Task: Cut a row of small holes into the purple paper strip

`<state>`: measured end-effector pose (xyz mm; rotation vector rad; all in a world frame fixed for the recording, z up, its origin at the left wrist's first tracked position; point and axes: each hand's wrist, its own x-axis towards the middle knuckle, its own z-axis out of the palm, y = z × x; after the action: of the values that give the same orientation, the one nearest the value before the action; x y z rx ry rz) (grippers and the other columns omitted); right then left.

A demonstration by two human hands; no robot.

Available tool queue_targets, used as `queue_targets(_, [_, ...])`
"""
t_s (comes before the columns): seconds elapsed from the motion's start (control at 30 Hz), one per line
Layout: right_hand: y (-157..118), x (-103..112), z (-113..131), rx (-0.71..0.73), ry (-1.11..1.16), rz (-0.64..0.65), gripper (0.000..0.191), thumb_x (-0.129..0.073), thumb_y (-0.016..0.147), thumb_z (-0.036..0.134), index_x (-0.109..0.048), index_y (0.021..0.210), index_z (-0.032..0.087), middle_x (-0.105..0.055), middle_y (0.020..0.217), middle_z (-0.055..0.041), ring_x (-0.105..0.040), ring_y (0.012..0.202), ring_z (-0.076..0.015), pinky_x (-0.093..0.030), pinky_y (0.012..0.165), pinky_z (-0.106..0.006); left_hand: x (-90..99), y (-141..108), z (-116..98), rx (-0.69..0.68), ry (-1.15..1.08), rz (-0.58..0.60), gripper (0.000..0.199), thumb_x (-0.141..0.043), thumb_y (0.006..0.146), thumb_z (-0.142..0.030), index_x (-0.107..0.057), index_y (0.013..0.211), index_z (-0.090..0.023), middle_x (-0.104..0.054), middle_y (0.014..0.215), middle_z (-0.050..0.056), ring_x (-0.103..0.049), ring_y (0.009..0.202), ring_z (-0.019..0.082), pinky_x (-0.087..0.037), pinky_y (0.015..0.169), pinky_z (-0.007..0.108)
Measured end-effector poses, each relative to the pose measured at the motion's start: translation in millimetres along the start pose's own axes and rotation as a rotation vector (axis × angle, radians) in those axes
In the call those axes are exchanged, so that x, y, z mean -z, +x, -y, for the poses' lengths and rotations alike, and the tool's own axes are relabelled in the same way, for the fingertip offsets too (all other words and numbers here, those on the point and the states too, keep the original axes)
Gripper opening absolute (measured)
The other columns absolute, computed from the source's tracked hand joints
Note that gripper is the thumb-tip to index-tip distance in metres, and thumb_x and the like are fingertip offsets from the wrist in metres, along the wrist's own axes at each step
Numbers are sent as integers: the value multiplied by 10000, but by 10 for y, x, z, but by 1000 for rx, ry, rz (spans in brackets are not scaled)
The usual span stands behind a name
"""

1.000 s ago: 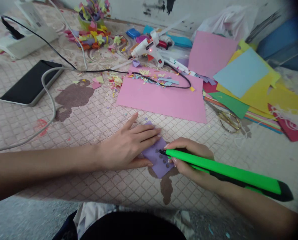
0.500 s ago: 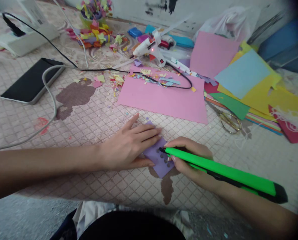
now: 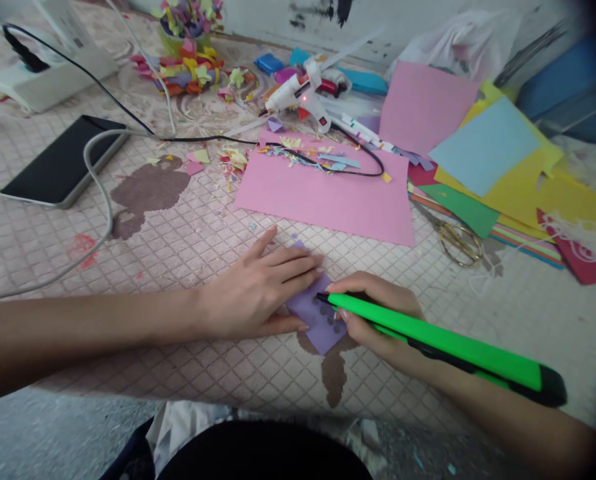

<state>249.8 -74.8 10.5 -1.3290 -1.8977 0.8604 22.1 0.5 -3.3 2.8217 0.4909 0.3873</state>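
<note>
In the head view, spreads the left grip (image 3: 261, 293) palm down, released, with fingers over the upper left part of the purple paper (image 3: 318, 330), itself on the tabletop (image 3: 178, 260), near the front edge. Clenches the right grip (image 3: 398, 303) around the green pen-shaped tool (image 3: 443, 339), black tip pointing left over the purple paper beside small, dark round marks (image 3: 315, 301). Cannot tell whether touching at the tip.

Beyond both hands, shows a large pink sheet (image 3: 328, 207) bearing paper scraps (image 3: 291, 145) and a loop of black cable (image 3: 218, 139), with a white glue gun (image 3: 292, 95) behind, lit by a red dot. To the right, shows gold-handled scissors (image 3: 458, 243) beside overlapping colored sheets (image 3: 521, 183), topped by a light blue sheet (image 3: 485, 147). To the left, shows a dark flat device (image 3: 61, 163) near a white power strip (image 3: 53, 83). Farther back, includes bright paper flowers (image 3: 193, 73).
</note>
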Motion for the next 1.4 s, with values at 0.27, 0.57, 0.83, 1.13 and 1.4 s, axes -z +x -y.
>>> queue_targets(0.27, [15, 31, -6, -92, 162, -14, 172, -597, 828, 142, -669, 964, 218, -702, 795, 2, -658, 640, -116, -521, 561, -217, 1, 10, -8, 5, 27, -8, 605, -536, 923, -535, -470, 1384, -148, -486, 1449, 110, -445, 1334, 288, -68, 1194, 567])
queue_targets(0.57, [-39, 50, -12, -66, 110, -67, 204, -597, 844, 142, -654, 1007, 250, -698, 821, 3, -659, 654, -119, -531, 574, -222, 13, 15, 17, -39, -11, -36, 591, -542, 923, -517, -487, 1358, -121, -495, 1432, 149, -452, 1326, 291, -209, 1172, 526])
queue_targets(0.83, [-28, 33, 11, -14, 37, -64, 211, -591, 819, 125, -665, 979, 241, -708, 824, -7, -664, 676, -140, -532, 608, -263, 0, 18, 35, -66, -61, -23, 542, -570, 936, -421, -467, 1366, -105, -515, 1417, 141, -476, 1324, 253, -237, 1179, 484])
queue_targets(1.13, [11, 3, 77, 6, -7, -52, 222, -571, 800, 102, -656, 960, 230, -716, 802, -11, -672, 673, -146, -525, 598, -264, -5, 15, 15, -65, -11, -64, 539, -580, 927, -460, -514, 1317, -94, -551, 1380, 141, -522, 1266, 277, -336, 1099, 481])
queue_targets(1.4, [18, -4, 65, 32, -24, -49, 221, -568, 794, 104, -663, 962, 212, -721, 826, -13, -676, 702, -140, -525, 629, -262, -8, 26, 17, -67, -14, -71, 527, -581, 931, -447, -515, 1315, -92, -553, 1378, 143, -524, 1262, 279, -336, 1090, 481])
